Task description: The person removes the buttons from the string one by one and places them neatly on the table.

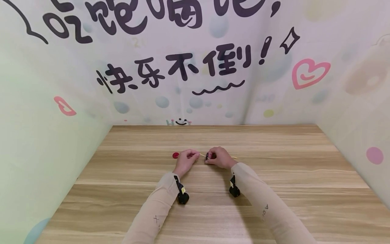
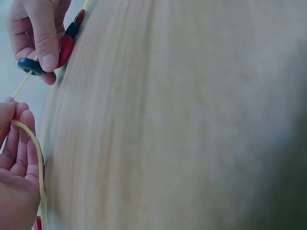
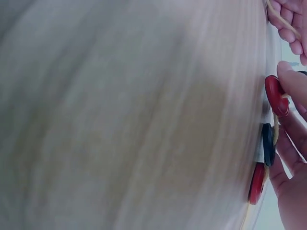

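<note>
A yellow cord (image 2: 40,163) runs through several button-like discs, dark and red by turns. My left hand (image 1: 186,160) pinches the cord a short way from the front disc, and the cord's tail hangs over its fingers. My right hand (image 1: 221,158) holds the front dark disc (image 2: 29,66) at its fingertips. Against the thumb lies a red disc (image 3: 274,95). Behind it on the cord are another dark disc (image 3: 268,143) and another red disc (image 3: 257,183), close to the tabletop. Part of the front disc is hidden by the fingers.
A loose red disc (image 1: 175,155) lies on the wood-grain table (image 1: 195,139), just left of my left hand. Printed fabric walls (image 1: 182,105) enclose the table at the back and both sides. A black wrist camera (image 1: 182,197) sits on each sleeve.
</note>
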Motion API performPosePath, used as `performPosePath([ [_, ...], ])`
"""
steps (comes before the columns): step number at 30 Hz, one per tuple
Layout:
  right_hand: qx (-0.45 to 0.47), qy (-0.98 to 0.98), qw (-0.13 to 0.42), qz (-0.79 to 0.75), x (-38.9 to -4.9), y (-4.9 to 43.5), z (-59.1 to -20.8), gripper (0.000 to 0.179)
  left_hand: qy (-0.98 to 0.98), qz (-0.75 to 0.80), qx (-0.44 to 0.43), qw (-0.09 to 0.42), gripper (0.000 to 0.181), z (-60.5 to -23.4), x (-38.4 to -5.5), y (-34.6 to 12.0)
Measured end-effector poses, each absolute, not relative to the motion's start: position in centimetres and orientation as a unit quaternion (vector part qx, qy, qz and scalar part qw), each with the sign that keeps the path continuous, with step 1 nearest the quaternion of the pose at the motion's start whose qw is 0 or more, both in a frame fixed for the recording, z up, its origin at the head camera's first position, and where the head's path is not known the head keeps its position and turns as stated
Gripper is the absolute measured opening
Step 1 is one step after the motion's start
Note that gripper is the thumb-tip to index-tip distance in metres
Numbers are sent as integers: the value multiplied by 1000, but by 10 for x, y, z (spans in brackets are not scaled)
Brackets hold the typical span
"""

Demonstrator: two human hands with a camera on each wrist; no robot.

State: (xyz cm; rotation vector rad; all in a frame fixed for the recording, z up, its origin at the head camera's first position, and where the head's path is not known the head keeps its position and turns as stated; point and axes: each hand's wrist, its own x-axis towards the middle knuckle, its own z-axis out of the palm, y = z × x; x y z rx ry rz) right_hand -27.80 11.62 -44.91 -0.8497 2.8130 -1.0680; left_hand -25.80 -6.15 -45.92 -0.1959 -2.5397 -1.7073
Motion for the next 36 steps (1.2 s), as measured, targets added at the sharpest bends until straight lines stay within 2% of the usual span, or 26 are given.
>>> performPosePath([
  [7, -245, 904, -12, -350, -277, 116, -448, 11, -825, -560, -68, 31, 15, -460, -258, -62],
  [15, -219, 910, -11, -351, -278, 117, -448, 11, -822, -565, -63, 23, 15, -459, -257, -62],
  [26, -234, 910, 7, -341, -276, 115, -445, 9, -816, -575, -47, 35, 15, -458, -256, -61],
  [36, -258, 906, -20, -335, -275, 110, -448, 5, -806, -590, -44, 24, 15, -455, -257, -61],
])
